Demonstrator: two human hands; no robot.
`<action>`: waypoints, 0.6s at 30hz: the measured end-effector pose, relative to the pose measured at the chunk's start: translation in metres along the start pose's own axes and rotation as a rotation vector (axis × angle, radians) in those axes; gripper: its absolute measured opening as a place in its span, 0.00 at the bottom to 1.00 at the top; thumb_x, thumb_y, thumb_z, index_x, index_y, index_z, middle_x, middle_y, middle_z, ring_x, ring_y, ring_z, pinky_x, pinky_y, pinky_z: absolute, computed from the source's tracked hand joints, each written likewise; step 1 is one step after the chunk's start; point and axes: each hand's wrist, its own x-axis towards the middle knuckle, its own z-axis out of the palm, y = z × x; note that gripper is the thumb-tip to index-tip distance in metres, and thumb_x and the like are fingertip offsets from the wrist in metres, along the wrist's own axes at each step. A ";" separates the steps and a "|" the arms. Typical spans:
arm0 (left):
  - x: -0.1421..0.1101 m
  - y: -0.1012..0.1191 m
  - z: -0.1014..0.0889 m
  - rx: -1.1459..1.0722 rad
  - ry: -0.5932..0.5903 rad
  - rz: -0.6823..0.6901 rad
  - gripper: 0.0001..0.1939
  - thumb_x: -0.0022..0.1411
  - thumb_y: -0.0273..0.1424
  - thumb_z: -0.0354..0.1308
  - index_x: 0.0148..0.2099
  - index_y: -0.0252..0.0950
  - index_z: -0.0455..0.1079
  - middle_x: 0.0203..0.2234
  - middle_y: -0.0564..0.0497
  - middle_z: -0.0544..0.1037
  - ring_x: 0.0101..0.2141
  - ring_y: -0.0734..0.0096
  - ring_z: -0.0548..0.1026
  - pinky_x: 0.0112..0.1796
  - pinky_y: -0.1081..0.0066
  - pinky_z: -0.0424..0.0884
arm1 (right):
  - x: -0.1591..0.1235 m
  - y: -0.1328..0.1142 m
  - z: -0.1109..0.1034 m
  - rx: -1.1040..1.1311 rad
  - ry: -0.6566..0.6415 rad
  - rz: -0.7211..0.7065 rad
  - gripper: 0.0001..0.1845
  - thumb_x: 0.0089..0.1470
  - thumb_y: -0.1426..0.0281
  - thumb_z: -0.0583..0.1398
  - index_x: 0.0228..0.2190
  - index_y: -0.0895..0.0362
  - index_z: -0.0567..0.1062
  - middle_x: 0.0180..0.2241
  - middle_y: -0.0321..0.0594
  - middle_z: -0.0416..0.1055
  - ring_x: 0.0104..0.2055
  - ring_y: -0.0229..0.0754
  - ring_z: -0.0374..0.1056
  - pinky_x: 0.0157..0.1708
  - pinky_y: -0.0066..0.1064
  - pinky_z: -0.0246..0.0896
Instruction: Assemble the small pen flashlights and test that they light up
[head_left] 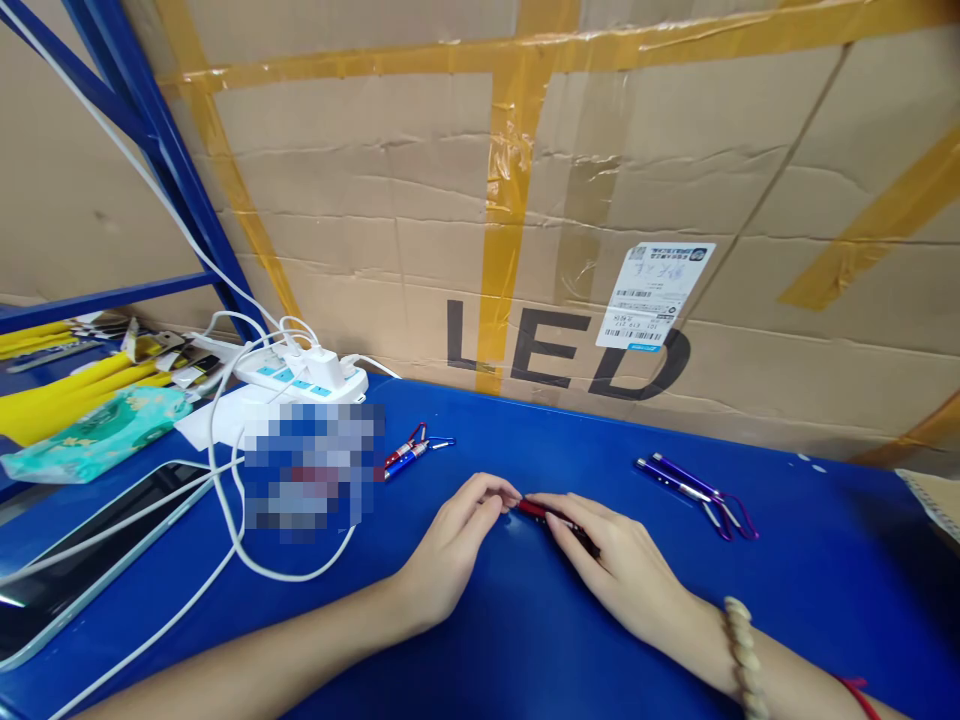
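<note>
In the head view, my right hand (611, 545) is closed around a small red keychain flashlight (534, 510), with the thumb along its near side. Its dark rear part runs under the fingers and is partly hidden. My left hand (457, 540) has thumb and fingertips pinched at the flashlight's left end, so that end is mostly covered. Beyond my left hand lie a red keychain flashlight (400, 452) and a blue keychain flashlight (405, 462), both with small carabiner clips. Two purple keychain flashlights (679, 482) with clips rest side by side past my right hand.
A large taped cardboard box (375, 220) stands along the back of the blue table (480, 660). At left are a white power strip (300, 378), looping white cables (281, 575), a phone (90, 560), a green tissue pack (105, 430) and yellow items (75, 395). A blurred patch hides one area.
</note>
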 end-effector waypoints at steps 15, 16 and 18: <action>-0.003 -0.003 -0.002 0.737 0.032 0.114 0.08 0.62 0.28 0.45 0.44 0.37 0.61 0.39 0.47 0.65 0.42 0.56 0.63 0.44 0.55 0.60 | 0.005 0.024 0.004 -0.691 0.114 -0.125 0.23 0.57 0.79 0.47 0.52 0.59 0.66 0.38 0.46 0.67 0.36 0.43 0.64 0.30 0.33 0.63; -0.004 -0.002 -0.002 0.780 0.008 0.140 0.09 0.62 0.27 0.46 0.45 0.37 0.61 0.40 0.47 0.65 0.41 0.56 0.63 0.43 0.55 0.61 | 0.005 0.026 0.002 -0.736 0.106 -0.117 0.22 0.56 0.80 0.48 0.51 0.59 0.67 0.38 0.46 0.68 0.36 0.44 0.65 0.30 0.33 0.63; -0.006 0.000 -0.001 0.843 -0.038 0.176 0.11 0.60 0.25 0.46 0.46 0.36 0.61 0.40 0.46 0.64 0.41 0.56 0.63 0.42 0.57 0.63 | 0.005 0.030 -0.001 -0.827 0.091 -0.089 0.23 0.54 0.82 0.49 0.50 0.60 0.68 0.37 0.46 0.69 0.36 0.45 0.66 0.30 0.34 0.64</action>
